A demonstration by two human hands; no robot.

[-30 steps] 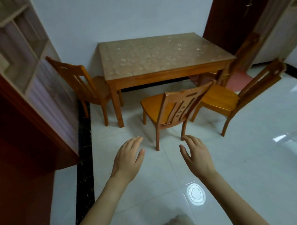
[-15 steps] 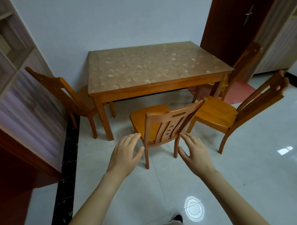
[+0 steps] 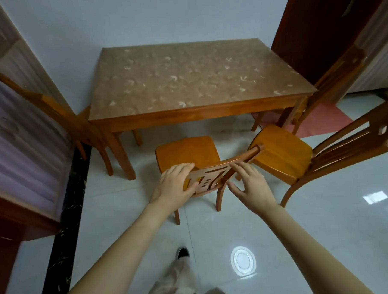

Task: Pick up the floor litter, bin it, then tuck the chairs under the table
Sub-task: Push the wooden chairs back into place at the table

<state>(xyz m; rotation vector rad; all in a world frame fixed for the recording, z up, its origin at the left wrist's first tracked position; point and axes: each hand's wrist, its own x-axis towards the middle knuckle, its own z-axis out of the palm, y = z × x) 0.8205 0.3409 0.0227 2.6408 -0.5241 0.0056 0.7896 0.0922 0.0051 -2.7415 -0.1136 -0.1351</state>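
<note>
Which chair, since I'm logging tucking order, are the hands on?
Only the middle chair, facing the table's near side: left hand grips its backrest, right hand touches it.

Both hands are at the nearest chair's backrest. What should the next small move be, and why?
Probably close the right hand round the top rail of the backrest. The left hand grips its left end, while the right fingers are spread at the rail, not curled. The chair stands out from the table, seat toward it, so a two-handed hold likely precedes pushing.
</note>
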